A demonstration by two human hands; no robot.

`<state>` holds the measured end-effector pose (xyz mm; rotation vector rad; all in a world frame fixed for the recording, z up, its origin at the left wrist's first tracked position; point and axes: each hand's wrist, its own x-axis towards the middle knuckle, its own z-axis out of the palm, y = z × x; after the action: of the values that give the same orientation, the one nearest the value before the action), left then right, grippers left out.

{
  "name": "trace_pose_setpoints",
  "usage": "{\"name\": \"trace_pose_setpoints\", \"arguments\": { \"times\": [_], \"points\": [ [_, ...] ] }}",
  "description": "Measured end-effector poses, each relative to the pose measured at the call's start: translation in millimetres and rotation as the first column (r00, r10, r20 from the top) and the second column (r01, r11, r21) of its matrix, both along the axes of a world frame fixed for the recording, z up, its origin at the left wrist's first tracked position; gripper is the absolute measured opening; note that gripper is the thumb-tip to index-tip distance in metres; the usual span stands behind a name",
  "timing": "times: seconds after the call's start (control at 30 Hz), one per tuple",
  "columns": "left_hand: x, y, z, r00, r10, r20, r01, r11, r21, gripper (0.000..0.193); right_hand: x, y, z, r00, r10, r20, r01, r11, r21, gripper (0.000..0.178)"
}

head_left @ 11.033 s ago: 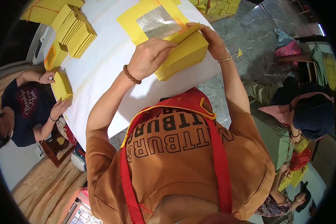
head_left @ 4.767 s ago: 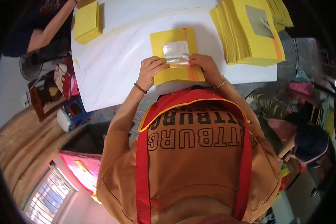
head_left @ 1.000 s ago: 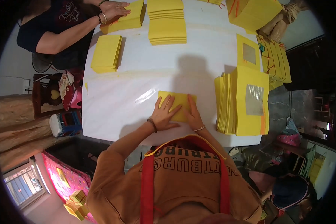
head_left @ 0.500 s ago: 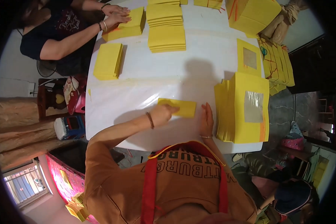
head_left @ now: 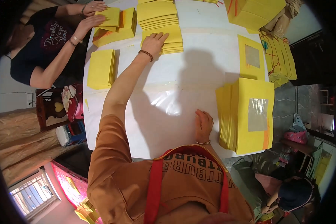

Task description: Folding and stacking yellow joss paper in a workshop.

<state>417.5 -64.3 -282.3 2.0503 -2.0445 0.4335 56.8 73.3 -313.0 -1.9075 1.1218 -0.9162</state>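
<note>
At the desk's [head_left: 149, 123] far left corner another person's hands [head_left: 89, 15] rested on a yellow stack [head_left: 117, 26], and a separate small pile of yellow envelopes [head_left: 100, 68] lay by the left edge, its long axis running from near to far.

Next to the right, the left hand [head_left: 155, 40] was stretched out to the far edge, fingers [head_left: 161, 36] spread flat and open, pressing down on the top of a fanned stack of folded yellow envelopes [head_left: 171, 37]. It gripped nothing. That stack lay with its long axis across the desk, parallel to the far edge, with another like stack [head_left: 156, 13] just beyond it.

Nearer the front edge, the right hand [head_left: 204, 125] lay palm down on the bare white desk, fingers [head_left: 207, 116] loosely open and pointing away from the person, holding nothing. It was just beside a tall stack of yellow window envelopes [head_left: 250, 115] at the near right corner; the top one showed its clear window and stood with its long axis from near to far. One single window envelope [head_left: 251, 58] lay beyond it along the right edge, pointing the same way.
</note>
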Motion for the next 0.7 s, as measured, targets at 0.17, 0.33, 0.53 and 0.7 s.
{"name": "trace_pose_setpoints", "arguments": {
  "times": [0.17, 0.33, 0.53, 0.7],
  "points": [
    [-6.7, 6.8, 6.7, 0.998, 0.008, -0.057, -0.001, 0.994, 0.114, 0.045, 3.1, 0.4, -3.4, 0.998, -0.020, -0.062, 0.018, 0.999, -0.036, 0.023],
    [2.2, 16.6, 6.9, 0.999, -0.027, -0.018, 0.030, 0.987, 0.159, 0.050, 48.5, -17.5, -0.6, 1.000, 0.024, -0.014, -0.023, 0.998, 0.065, 0.029],
    [5.2, 14.9, 18.5, 0.992, -0.122, 0.042, 0.109, 0.964, 0.242, 0.055, 183.5, -108.1, -3.2, 0.991, -0.020, 0.131, 0.031, 0.996, -0.089, 0.049],
    [23.0, 11.8, -8.7, 0.949, -0.291, 0.119, 0.281, 0.955, 0.094, 0.053, 230.2, -170.1, -43.1, 0.995, 0.079, -0.066, -0.097, 0.932, -0.349, 0.040]
  ]
}}
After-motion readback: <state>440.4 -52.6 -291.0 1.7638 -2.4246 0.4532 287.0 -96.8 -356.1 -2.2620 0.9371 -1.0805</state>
